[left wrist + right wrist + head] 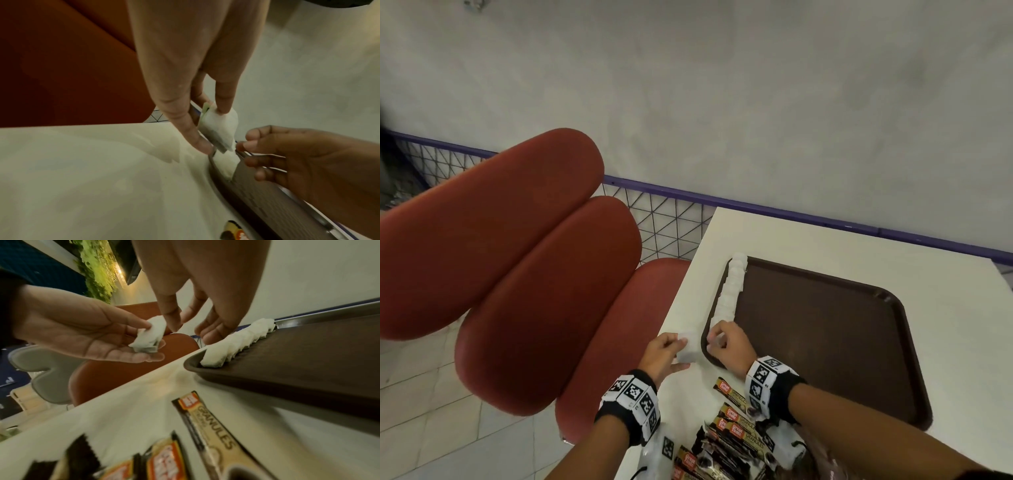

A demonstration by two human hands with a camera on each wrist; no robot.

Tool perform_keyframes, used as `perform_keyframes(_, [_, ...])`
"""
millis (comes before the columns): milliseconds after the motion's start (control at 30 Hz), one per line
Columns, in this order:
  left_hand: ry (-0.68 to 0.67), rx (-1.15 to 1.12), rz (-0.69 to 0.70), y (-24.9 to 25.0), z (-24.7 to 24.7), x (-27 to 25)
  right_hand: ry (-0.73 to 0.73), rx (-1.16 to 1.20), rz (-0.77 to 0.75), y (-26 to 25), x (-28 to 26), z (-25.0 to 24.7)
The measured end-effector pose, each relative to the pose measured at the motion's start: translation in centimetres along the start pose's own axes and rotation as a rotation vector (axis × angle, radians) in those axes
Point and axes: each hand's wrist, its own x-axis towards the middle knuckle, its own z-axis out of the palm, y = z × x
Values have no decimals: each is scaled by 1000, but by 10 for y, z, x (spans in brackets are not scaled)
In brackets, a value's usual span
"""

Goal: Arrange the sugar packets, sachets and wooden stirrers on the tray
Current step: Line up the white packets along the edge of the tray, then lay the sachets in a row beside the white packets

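Pinching a small stack of sugar packets (148, 337) in our left hand (661, 356), we are steadying the row (729, 291) along the tray's (825, 342) left rim with loosely curled, empty right hand (726, 346), just right of the stack.

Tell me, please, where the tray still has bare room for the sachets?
The tray is bare from the white packet row along its left rim across to its right rim. It is crowded near the brown sachets on the table's near edge.
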Motion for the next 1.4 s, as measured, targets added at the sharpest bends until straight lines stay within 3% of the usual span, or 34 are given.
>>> perform_keyframes(200, [-94,32,24,6,17,-6,-96,217,-3,-5,-15,-1])
perform_keyframes(467, [-87,56,-18,0,6,-13,146,50,171,15,-7,-17])
perform_keyframes(667, [-43,83,-30,-9,-25,-24,140,-88,257,18,10,-7])
perform_keyframes(967, [-176,316,-86,-20,-42,-39,83,-324,214,15,19,1])
perform_keyframes(1133, [-302,555,-30,-24,-36,-47,153,-254,138,14,-3,-12])
perform_keyframes(1200, [-363,648,5,-33,-34,-53,82,-226,96,16,-22,-22])
perform_keyframes(1267, [-407,787,72,-45,-36,-62,-125,-282,35,18,-48,-33])
perform_keyframes(1333, [-447,921,152,-56,-39,-72,-312,-459,-36,19,-78,-40])
perform_keyframes(1400, [-474,984,214,-64,-41,-79,-411,-666,-119,18,-105,-43])
